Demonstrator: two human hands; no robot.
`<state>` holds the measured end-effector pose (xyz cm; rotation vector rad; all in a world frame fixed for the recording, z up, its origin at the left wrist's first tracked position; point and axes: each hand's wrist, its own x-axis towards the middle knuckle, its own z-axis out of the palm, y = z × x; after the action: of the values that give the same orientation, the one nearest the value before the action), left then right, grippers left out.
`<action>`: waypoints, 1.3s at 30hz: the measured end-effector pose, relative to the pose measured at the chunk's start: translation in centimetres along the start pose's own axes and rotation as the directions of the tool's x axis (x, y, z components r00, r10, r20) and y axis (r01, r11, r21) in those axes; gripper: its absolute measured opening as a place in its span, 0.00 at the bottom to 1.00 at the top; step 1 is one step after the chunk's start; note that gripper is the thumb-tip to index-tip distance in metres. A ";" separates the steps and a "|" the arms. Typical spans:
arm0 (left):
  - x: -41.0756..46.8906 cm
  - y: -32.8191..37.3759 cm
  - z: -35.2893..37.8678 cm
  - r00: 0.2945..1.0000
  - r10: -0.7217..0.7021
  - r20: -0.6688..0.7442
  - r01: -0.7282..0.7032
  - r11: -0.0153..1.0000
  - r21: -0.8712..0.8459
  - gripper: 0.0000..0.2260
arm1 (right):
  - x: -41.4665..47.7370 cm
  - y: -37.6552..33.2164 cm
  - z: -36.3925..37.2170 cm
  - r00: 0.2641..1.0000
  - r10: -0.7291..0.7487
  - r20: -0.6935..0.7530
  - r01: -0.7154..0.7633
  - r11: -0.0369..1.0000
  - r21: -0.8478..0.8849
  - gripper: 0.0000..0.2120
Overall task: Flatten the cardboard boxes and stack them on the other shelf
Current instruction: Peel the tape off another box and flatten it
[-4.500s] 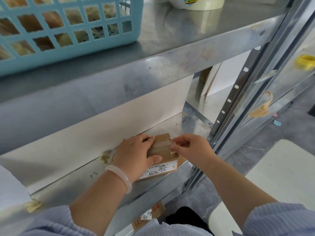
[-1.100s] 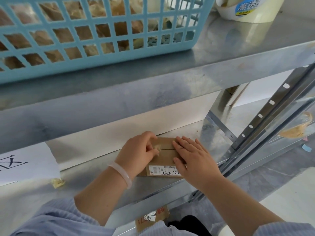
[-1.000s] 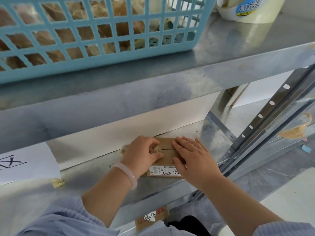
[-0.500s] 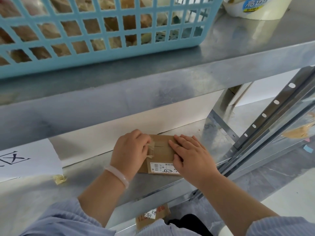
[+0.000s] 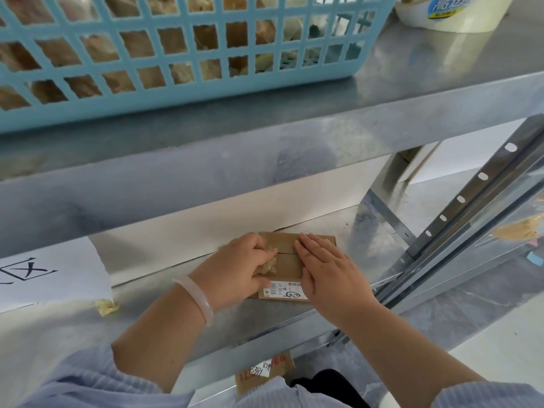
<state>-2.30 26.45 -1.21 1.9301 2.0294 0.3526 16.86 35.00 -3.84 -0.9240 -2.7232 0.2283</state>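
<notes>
I have the box (image 5: pixel 290 262) lying flat on the lower shelf (image 5: pixel 362 231), near its front edge, pinned under both hands. My right hand (image 5: pixel 329 275) lies open, palm down, fingers spread across the box's right half. My left hand (image 5: pixel 238 270) is curled, its grip closed on a crumpled wad of tape (image 5: pixel 268 265) that sits just over the flap seam.

The risks I see from here:

- The tape looks partly stuck to the card. If my left grip pulls hard while the right palm presses lightly, the box may lift or skid toward the shelf's front lip and drop off.
- Pulling at a steep angle could tear the paper face or snap the tape, leaving a strip holding the flaps together, so the box would spring back instead of staying flat.
- The wad may cling to my fingers and drag the box along when I draw the hand away.
- The upper shelf (image 5: pixel 294 128) hangs close above both grips; a quick lift could knock my knuckles on its edge.
</notes>
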 end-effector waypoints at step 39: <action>0.6 -1.8 1.1 0.940 0.120 -0.320 -0.121 0.992 0.016 0.06 | -0.2 0.5 0.6 0.992 -0.030 -0.125 0.035 0.999 0.036 0.18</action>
<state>-3.58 26.95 -2.92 2.1147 2.1000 0.7442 17.06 35.21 -4.58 -0.8537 -2.6081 0.2081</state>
